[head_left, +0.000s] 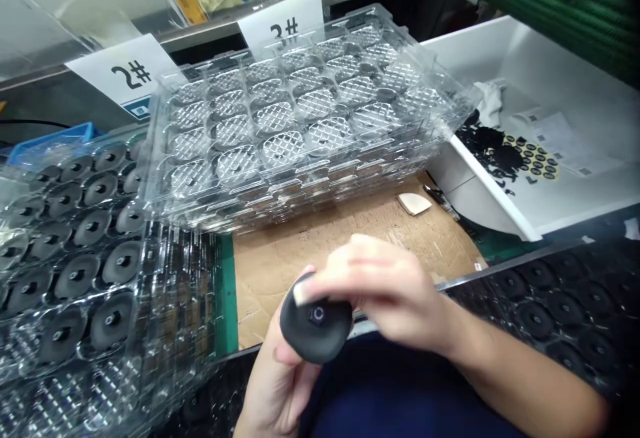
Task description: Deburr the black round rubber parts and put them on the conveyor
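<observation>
A round black cup-shaped disc, with a small raised hub and a ring at its centre, is tilted up toward me in front of my body. My left hand grips it from below and behind, thumb at its lower left edge. From the right, my right hand reaches across the disc's upper edge, one fingertip over its face near the hub. Motion blurs the right fingers, and I cannot tell whether they grip the disc or only touch it. A brown cardboard sheet lies just beyond both hands.
Stacked clear plastic trays stand ahead. Another tray stack at left carries black discs. More discs sit at right. A white bin holds black scraps and label sheets. Paper signs stand behind; a pale wedge-shaped piece rests on the cardboard.
</observation>
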The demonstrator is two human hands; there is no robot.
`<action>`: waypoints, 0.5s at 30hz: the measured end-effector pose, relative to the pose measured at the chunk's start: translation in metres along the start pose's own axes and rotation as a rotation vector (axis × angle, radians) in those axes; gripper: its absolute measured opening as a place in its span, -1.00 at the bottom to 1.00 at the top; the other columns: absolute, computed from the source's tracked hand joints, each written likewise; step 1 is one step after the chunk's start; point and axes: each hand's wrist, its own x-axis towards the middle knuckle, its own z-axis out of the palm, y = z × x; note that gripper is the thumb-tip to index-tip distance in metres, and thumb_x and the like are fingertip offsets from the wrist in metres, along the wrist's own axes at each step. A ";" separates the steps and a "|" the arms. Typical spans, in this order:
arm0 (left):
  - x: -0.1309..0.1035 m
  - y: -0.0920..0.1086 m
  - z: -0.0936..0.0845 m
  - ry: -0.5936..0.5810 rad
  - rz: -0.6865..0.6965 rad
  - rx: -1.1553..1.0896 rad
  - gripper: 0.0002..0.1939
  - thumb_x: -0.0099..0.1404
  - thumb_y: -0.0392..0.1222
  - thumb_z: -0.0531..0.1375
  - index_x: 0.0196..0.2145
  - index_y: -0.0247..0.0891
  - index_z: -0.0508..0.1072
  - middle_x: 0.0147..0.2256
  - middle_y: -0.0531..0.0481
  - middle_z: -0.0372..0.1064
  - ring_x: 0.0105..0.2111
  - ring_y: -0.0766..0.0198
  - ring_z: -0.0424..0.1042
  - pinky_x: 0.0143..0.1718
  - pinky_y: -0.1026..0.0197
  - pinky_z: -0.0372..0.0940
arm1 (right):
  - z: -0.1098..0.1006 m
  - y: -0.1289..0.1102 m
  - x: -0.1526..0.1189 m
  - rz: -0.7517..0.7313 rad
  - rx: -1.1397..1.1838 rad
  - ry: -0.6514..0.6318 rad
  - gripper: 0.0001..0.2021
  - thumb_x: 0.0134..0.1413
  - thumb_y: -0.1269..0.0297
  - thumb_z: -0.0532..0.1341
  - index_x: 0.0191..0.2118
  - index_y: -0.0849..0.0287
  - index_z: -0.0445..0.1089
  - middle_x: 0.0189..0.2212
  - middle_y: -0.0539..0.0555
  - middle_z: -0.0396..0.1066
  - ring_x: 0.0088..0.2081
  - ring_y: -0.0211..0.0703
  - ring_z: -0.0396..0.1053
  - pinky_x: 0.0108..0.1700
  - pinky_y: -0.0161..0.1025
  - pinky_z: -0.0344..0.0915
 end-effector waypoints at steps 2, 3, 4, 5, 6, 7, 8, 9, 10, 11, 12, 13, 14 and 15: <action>-0.006 0.006 0.002 -0.061 -0.028 -0.004 -0.42 -0.05 -0.19 0.36 -0.02 -0.04 0.38 -0.01 -0.07 0.39 -0.12 0.03 0.43 -0.10 0.11 0.36 | 0.004 0.014 -0.003 0.245 0.127 0.112 -0.79 0.17 0.38 0.07 -0.14 0.13 0.41 -0.21 0.04 0.44 -0.21 -0.23 0.37 -0.17 -0.29 0.30; -0.009 0.009 0.002 -0.096 -0.040 -0.010 -0.46 -0.04 -0.18 0.35 -0.05 -0.02 0.41 0.01 -0.06 0.37 -0.12 0.03 0.44 -0.11 0.13 0.36 | 0.006 0.021 -0.008 0.385 0.152 0.146 -0.80 0.16 0.34 0.09 -0.14 0.14 0.41 -0.20 0.06 0.44 -0.19 -0.21 0.37 -0.17 -0.28 0.31; -0.011 0.011 0.001 -0.124 -0.048 -0.021 -0.51 -0.01 -0.18 0.34 -0.07 0.00 0.42 0.01 -0.03 0.37 -0.11 0.04 0.43 -0.10 0.15 0.35 | 0.009 0.027 -0.016 0.496 0.164 0.158 -0.80 0.15 0.30 0.11 -0.14 0.15 0.40 -0.18 0.08 0.44 -0.18 -0.18 0.38 -0.17 -0.27 0.32; -0.012 0.013 -0.001 -0.145 -0.049 -0.037 -0.56 0.02 -0.18 0.32 -0.09 0.02 0.43 0.01 -0.01 0.38 -0.09 0.06 0.42 -0.10 0.19 0.35 | 0.013 0.033 -0.025 0.581 0.171 0.149 -0.78 0.14 0.27 0.11 -0.13 0.16 0.40 -0.17 0.10 0.44 -0.17 -0.16 0.39 -0.18 -0.25 0.34; -0.012 0.014 -0.003 -0.161 -0.044 -0.053 -0.59 0.04 -0.18 0.31 -0.10 0.02 0.44 -0.01 0.01 0.39 -0.08 0.07 0.42 -0.09 0.20 0.34 | 0.017 0.039 -0.035 0.635 0.168 0.131 -0.77 0.14 0.26 0.11 -0.12 0.17 0.40 -0.17 0.11 0.44 -0.18 -0.15 0.40 -0.19 -0.24 0.35; -0.012 0.014 -0.005 -0.173 -0.041 -0.067 -0.60 0.05 -0.17 0.30 -0.10 0.02 0.45 -0.03 0.02 0.41 -0.08 0.08 0.41 -0.09 0.21 0.34 | 0.021 0.044 -0.046 0.671 0.150 0.108 -0.76 0.14 0.25 0.10 -0.12 0.18 0.39 -0.17 0.12 0.45 -0.19 -0.14 0.41 -0.21 -0.23 0.36; -0.011 0.013 -0.006 -0.183 -0.040 -0.075 -0.60 0.05 -0.17 0.30 -0.11 0.02 0.45 -0.05 0.03 0.43 -0.08 0.08 0.41 -0.09 0.21 0.34 | 0.024 0.047 -0.055 0.693 0.122 0.084 -0.75 0.13 0.25 0.10 -0.12 0.18 0.39 -0.19 0.12 0.45 -0.21 -0.13 0.41 -0.23 -0.22 0.36; -0.010 0.012 -0.007 -0.191 -0.040 -0.078 -0.61 0.05 -0.18 0.30 -0.11 0.02 0.45 -0.06 0.04 0.44 -0.08 0.09 0.42 -0.09 0.20 0.34 | 0.027 0.049 -0.063 0.702 0.086 0.070 -0.75 0.13 0.25 0.09 -0.12 0.18 0.40 -0.20 0.12 0.46 -0.23 -0.12 0.42 -0.24 -0.20 0.36; -0.009 0.012 -0.007 -0.198 -0.041 -0.075 -0.60 0.05 -0.18 0.30 -0.11 0.02 0.45 -0.06 0.04 0.44 -0.08 0.08 0.42 -0.09 0.20 0.34 | 0.027 0.049 -0.068 0.706 0.052 0.063 -0.76 0.13 0.26 0.09 -0.13 0.18 0.40 -0.21 0.12 0.46 -0.24 -0.11 0.42 -0.25 -0.19 0.36; -0.007 0.011 -0.006 -0.206 -0.042 -0.068 -0.59 0.04 -0.19 0.31 -0.10 0.02 0.45 -0.07 0.04 0.44 -0.08 0.07 0.41 -0.09 0.19 0.34 | 0.026 0.046 -0.069 0.705 0.023 0.067 -0.76 0.12 0.26 0.09 -0.15 0.18 0.41 -0.21 0.11 0.46 -0.24 -0.11 0.41 -0.24 -0.17 0.35; -0.007 0.010 -0.005 -0.215 -0.047 -0.057 -0.57 0.02 -0.20 0.32 -0.10 0.01 0.45 -0.07 0.04 0.44 -0.09 0.07 0.42 -0.10 0.19 0.34 | 0.022 0.040 -0.067 0.700 0.000 0.083 -0.77 0.12 0.26 0.09 -0.16 0.17 0.41 -0.21 0.11 0.46 -0.23 -0.10 0.41 -0.23 -0.18 0.34; -0.006 0.010 -0.003 -0.224 -0.052 -0.048 -0.54 -0.01 -0.19 0.34 -0.10 0.00 0.45 -0.07 0.04 0.45 -0.09 0.06 0.42 -0.10 0.18 0.34 | 0.017 0.031 -0.061 0.682 -0.019 0.113 -0.79 0.13 0.27 0.10 -0.15 0.15 0.41 -0.20 0.09 0.45 -0.21 -0.11 0.40 -0.22 -0.20 0.34; -0.007 0.010 -0.001 -0.232 -0.057 -0.037 -0.52 -0.05 -0.19 0.36 -0.11 0.00 0.45 -0.08 0.03 0.45 -0.10 0.05 0.43 -0.10 0.17 0.34 | 0.012 0.021 -0.053 0.636 -0.045 0.153 -0.80 0.14 0.29 0.10 -0.14 0.12 0.39 -0.19 0.07 0.45 -0.19 -0.13 0.39 -0.22 -0.23 0.33; -0.007 0.010 0.001 -0.230 -0.058 -0.025 -0.50 -0.08 -0.17 0.37 -0.11 -0.01 0.45 -0.09 0.03 0.46 -0.11 0.06 0.43 -0.09 0.16 0.33 | 0.007 0.009 -0.044 0.556 -0.075 0.178 -0.80 0.14 0.32 0.11 -0.12 0.07 0.38 -0.18 0.04 0.44 -0.18 -0.16 0.39 -0.21 -0.27 0.32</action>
